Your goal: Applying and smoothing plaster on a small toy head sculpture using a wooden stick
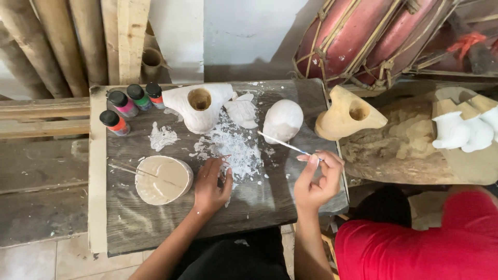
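Observation:
My right hand [317, 180] pinches a thin paintbrush [284, 143] whose tip points up-left toward a white-painted carved figure [282, 120] on the dark wooden board [129, 218]. My left hand [211, 185] rests fingers-down on the board, touching the smeared white paint patch [233, 148], with nothing in it. Just left of that hand sits a round bowl of cream paint [162, 179] with a stick across its rim. A white carved piece with a round hole [199, 106] lies beyond the patch.
Several small paint bottles [128, 103] stand at the board's far left corner. An unpainted wooden carving [346, 114] sits at the right edge. White figures [464, 130] rest on a carved slab. A person in red [430, 243] sits at lower right. Red drums [373, 36] lean behind.

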